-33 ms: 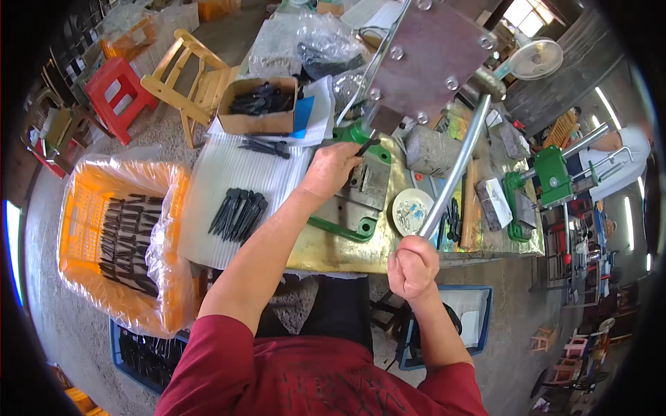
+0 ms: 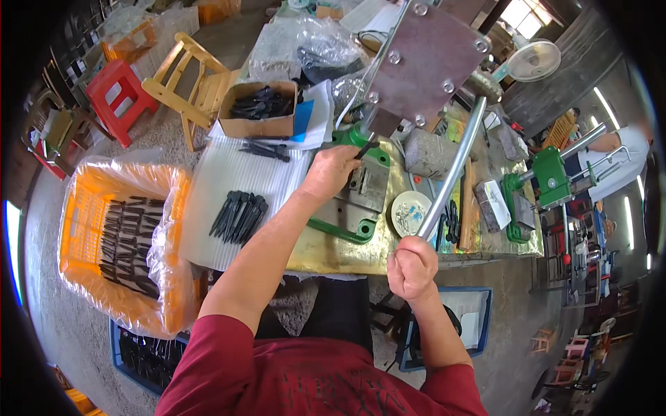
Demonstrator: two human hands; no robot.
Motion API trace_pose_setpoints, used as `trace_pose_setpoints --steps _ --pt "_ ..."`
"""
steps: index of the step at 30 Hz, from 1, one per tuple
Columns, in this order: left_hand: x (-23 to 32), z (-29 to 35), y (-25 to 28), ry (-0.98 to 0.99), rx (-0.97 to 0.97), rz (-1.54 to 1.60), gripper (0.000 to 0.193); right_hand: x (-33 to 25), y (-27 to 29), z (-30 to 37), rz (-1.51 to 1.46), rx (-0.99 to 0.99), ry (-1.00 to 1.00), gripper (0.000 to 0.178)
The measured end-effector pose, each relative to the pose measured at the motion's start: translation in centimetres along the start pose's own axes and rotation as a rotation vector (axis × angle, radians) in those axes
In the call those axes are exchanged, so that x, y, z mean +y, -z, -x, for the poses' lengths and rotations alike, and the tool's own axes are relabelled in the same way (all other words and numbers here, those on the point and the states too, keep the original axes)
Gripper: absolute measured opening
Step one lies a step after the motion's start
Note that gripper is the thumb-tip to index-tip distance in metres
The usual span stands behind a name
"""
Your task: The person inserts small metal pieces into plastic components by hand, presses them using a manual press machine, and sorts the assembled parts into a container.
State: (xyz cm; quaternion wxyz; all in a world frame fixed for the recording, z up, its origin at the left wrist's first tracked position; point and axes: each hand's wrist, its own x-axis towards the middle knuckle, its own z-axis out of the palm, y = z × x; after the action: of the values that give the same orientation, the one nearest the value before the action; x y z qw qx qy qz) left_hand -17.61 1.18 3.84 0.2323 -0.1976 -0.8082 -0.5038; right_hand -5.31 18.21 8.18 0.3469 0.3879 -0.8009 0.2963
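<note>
Left hand (image 2: pixel 326 173): fingers pinching a slim black piece (image 2: pixel 367 148) right at the press (image 2: pixel 427 59)
Right hand (image 2: pixel 413 269): fingers wrapped round the lever (image 2: pixel 452 168)
Lever work: smooth, even pull looks best, left fingertips well clear
Cardboard box (image 2: pixel 258 127): loose black parts (image 2: pixel 260 102), heaped
Orange basket (image 2: pixel 78 232): plastic-lined, dark parts in rows
Bowl (image 2: pixel 396 220): tiny bits

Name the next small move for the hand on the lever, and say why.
Probably a slow, slight pull on the metal lever, with the fingertips kept clear: the right hand is already closed around its end, while the left hand steadies a slim black piece at the green-based hand press.
</note>
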Motion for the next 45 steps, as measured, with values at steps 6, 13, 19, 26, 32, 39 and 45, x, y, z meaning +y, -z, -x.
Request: trace_pose_setpoints --steps 6,13,19,26,32,39,45 --pt "0.1 0.1 -0.1 0.039 -0.036 0.011 0.014 -1.8 1.5 -0.5 -0.03 -0.009 -0.034 0.01" --pt "0.0 0.0 0.3 0.075 -0.088 -0.037 0.014 -7.1 6.9 -5.3 -0.287 0.013 -0.266 0.023" --pt "0.8 -0.4 0.3 0.084 -0.062 -0.041 0.014 -7.5 7.9 -6.2 -0.321 0.033 -0.353 0.049" --pt "1.0 -0.8 1.2 0.241 -0.042 0.024 0.013 -6.7 8.7 -5.7 -0.166 -0.086 -0.202 0.057" --pt "1.7 0.3 3.1 0.522 0.028 0.632 0.01 -5.2 7.2 -2.1 -0.26 0.454 -0.066 0.04" --pt "3.1 3.1 5.5 0.598 0.123 0.899 0.013 -6.2 2.2 2.1 -0.477 0.336 -0.521 0.02" --pt "3.4 5.1 7.7 0.606 0.159 0.894 0.014 -7.0 -1.0 5.3 -0.562 0.138 -0.609 0.019"
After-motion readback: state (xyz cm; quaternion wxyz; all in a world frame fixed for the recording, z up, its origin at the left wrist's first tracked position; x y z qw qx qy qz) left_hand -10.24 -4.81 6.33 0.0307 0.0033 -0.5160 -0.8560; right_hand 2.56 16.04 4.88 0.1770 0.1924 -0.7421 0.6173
